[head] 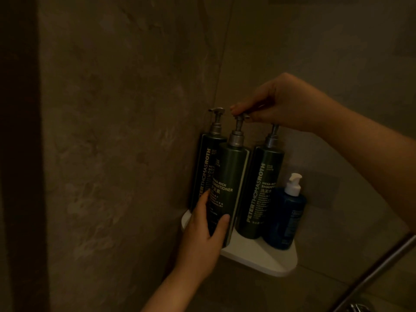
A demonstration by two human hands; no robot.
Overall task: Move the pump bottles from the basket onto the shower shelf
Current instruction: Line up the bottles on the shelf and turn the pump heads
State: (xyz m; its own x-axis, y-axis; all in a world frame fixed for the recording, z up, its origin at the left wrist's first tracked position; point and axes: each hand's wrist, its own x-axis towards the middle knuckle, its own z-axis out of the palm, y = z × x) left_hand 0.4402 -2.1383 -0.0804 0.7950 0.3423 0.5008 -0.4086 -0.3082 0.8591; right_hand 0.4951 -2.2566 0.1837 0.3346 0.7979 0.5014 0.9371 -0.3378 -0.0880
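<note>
Three tall dark green pump bottles stand on the white corner shower shelf [261, 255]. The conditioner bottle [229, 176] is in the middle, at the shelf's front. My left hand [204, 230] wraps its lower body. My right hand [276, 104] pinches its metal pump head from above. The body cleanser bottle [206, 167] stands behind it on the left, against the wall. The shampoo bottle [261, 188] is on the right, its pump top hidden under my right hand. No basket is in view.
A small blue bottle [286, 219] with a white pump stands at the shelf's right end. Brown stone walls meet in the corner behind the shelf. A metal bar [378, 269] slants across the lower right. The light is dim.
</note>
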